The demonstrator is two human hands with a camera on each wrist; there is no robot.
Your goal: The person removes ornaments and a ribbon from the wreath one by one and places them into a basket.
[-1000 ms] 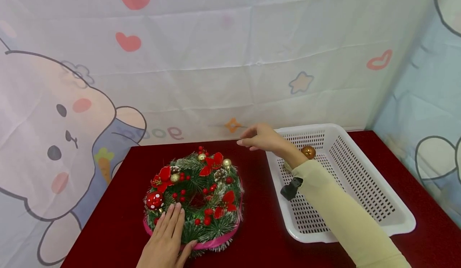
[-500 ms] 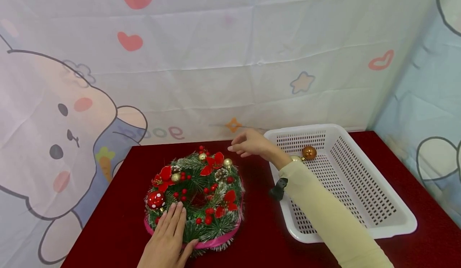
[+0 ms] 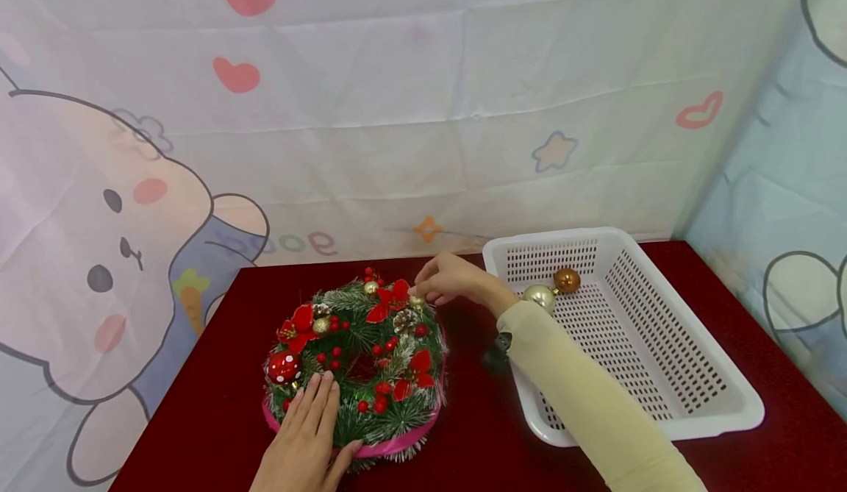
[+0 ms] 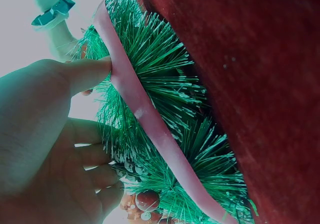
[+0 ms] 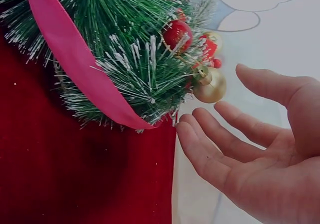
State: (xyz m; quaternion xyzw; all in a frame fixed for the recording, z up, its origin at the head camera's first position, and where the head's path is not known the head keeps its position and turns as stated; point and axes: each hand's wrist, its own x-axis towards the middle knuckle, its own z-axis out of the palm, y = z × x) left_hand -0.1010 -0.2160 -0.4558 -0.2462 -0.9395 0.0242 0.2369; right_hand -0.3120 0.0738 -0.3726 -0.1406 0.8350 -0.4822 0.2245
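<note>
A round green Christmas wreath [image 3: 373, 422] lies on the table, trimmed with red flowers, berries, pinecones and baubles. Pink ribbon [image 5: 82, 71] runs round its outer side. My left hand [image 3: 301, 437] rests on its near left part, fingers straight. In the left wrist view that thumb touches the ribbon [image 4: 145, 114]. At the wreath's far right, my right hand [image 3: 452, 280] reaches in with thumb and fingers apart. A small gold bauble [image 5: 211, 87] sits just in front of those fingertips, with nothing held in the hand.
Right of the wreath stands a white perforated plastic basket [image 3: 701, 352]. A pale gold bauble [image 3: 539, 297] and a copper one [image 3: 567, 280] lie in its far left corner. Dark red cloth [image 3: 205, 374] covers the table. A printed curtain [image 3: 370, 132] hangs behind.
My right hand has moved left and slightly down from beside the basket to the wreath's far right edge, uncovering the pale gold bauble in the basket. My left hand stays on the wreath.
</note>
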